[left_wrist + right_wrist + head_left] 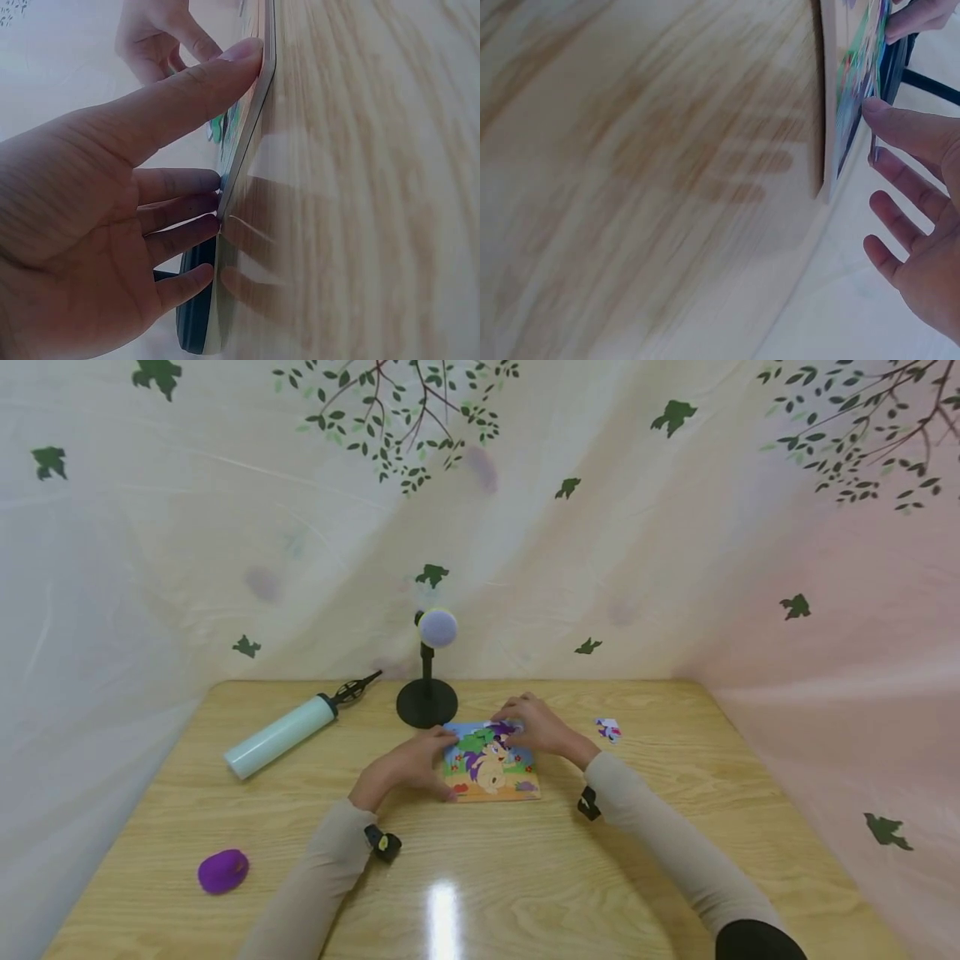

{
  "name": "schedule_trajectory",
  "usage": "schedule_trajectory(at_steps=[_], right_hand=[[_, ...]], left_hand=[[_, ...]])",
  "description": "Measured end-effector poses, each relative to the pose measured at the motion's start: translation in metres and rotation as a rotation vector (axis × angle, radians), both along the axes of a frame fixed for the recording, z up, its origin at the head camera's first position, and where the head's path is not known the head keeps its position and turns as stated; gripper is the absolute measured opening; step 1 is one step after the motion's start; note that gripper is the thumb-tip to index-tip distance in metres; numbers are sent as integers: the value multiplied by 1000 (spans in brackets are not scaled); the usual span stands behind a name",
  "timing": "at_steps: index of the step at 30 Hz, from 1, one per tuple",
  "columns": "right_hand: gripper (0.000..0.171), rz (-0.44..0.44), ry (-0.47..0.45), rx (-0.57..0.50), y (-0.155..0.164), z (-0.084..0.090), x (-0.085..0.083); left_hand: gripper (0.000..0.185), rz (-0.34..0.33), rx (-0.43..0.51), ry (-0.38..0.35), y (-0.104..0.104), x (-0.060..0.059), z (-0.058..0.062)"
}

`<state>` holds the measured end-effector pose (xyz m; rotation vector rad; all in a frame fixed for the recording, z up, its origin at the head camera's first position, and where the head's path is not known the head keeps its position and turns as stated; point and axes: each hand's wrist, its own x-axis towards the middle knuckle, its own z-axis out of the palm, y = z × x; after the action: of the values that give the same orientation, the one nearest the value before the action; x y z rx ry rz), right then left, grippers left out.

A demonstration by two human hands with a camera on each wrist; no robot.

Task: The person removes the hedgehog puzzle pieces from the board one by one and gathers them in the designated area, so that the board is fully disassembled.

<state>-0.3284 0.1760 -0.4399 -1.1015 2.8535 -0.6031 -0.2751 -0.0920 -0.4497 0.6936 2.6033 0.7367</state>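
A picture jigsaw puzzle (491, 768) with a cartoon hedgehog lies flat in its tray on the table. My left hand (408, 764) holds the puzzle's left side, the thumb at the near corner and the fingertips along the far-left part, as the left wrist view shows. Over the far-right corner, my right hand (542, 727) pinches a thin puzzle piece (874, 146) between thumb and index finger; its other fingers are spread. In the head view the right fingers partly hide that corner. A loose clump of puzzle pieces (609, 730) lies to the right of the right hand.
Behind the puzzle stands a black round-based stand (427, 702) with a pale disc on top. A light-green hand pump (281, 737) lies at the back left. Near the front left is a purple object (222, 871). A leaf-printed curtain (570, 568) hangs behind the table.
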Motion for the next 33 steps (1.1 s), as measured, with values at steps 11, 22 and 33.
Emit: schedule_trajectory(at_steps=[11,22,33], right_hand=[[35,-24,-10,-60,32,0,-3],[35,-82,-46,-92,71,3,-6],[33,-71,33,-73,108,-5,-11]], left_hand=[[98,-6,1,6,-1,-1,-1],[98,-13,-2,6,-2,-2,0],[99,-22,5,19,-2,-2,-2]])
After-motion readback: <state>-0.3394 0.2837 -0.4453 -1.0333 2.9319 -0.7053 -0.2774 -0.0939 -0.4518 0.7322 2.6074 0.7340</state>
